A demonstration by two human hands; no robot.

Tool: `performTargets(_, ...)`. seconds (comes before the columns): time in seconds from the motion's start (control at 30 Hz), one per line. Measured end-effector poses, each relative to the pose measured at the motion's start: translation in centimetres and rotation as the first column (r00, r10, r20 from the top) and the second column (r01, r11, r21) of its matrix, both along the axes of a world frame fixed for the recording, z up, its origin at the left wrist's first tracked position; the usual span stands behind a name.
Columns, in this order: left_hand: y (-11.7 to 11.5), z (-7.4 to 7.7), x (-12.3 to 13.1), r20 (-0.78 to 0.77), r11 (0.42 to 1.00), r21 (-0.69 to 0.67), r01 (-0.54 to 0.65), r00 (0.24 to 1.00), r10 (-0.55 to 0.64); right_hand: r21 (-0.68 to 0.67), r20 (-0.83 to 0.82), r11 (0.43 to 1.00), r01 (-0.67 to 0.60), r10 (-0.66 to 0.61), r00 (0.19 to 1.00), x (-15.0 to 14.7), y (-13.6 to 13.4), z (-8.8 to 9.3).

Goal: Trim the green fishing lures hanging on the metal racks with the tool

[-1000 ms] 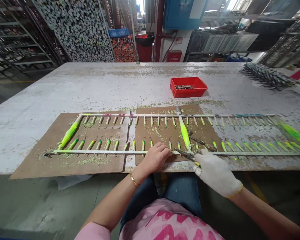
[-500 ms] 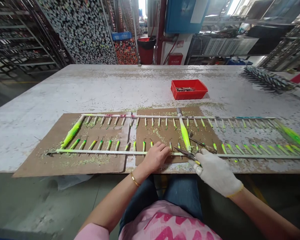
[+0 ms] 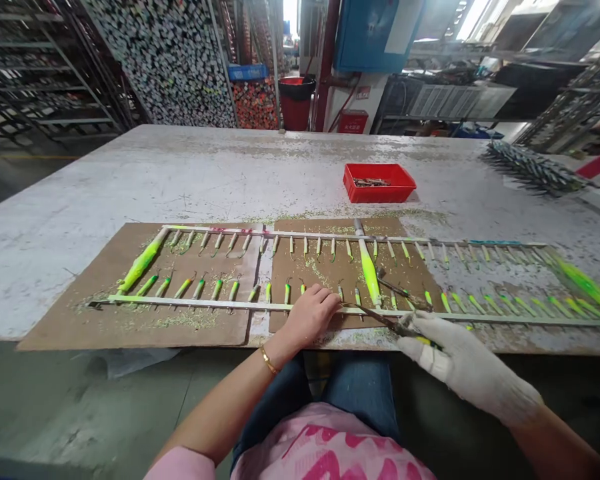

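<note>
A long white frame (image 3: 220, 304) lies on the table, with small yellow-green hooked lures (image 3: 217, 289) along its near and far bars. My bare left hand (image 3: 314, 312) is closed over the near bar, fingers together; whether a lure is also under the fingertips is hidden. In my gloved right hand (image 3: 460, 357) is a dark, long-nosed pliers-like tool (image 3: 380, 317) with a bit of yellow at its handle. Its tip points left, close to my left fingertips. A fat yellow crossbar (image 3: 369, 272) stands just beyond the tool, with a dark, stick-like object (image 3: 395, 285) beside it.
Brown cardboard sheets (image 3: 95, 293) scattered with yellow-green flakes lie under the frame. Farther back is a red bin (image 3: 380, 193) holding small metal pieces. A bristly dark bundle (image 3: 535, 167) rests at the far right, and stacked racks (image 3: 160, 60) stand behind the table (image 3: 230, 160).
My right hand and the pliers-like tool have drawn back to the right and slightly toward me. The left hand stays at the same spot on the bar.
</note>
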State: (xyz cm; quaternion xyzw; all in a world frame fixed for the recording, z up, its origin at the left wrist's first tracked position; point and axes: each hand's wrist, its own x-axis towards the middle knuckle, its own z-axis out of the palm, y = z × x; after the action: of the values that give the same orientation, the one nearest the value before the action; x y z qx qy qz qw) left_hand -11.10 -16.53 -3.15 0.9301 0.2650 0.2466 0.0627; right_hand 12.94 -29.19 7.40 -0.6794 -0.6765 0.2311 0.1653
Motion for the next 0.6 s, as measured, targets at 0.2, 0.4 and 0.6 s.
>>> performTargets(0.2,-0.2,-0.3,-0.3,0.102,1.000,-0.007,0.023,0.995,-0.022,-0.162,-0.064,0.986,0.047,-0.058,0.996,1.6,0.1,-1.7)
performTargets(0.4,-0.3,-0.2,-0.6,0.159,0.998,-0.025,0.051,0.986,-0.046,-0.280,-0.284,0.957,-0.074,-0.009,0.959,0.2,0.5,-2.1)
performTargets(0.6,-0.4,0.1,-0.6,0.182,0.998,-0.028,0.064,0.982,-0.057,-0.305,-0.352,0.951,-0.057,-0.057,0.934,-0.2,0.6,-2.4)
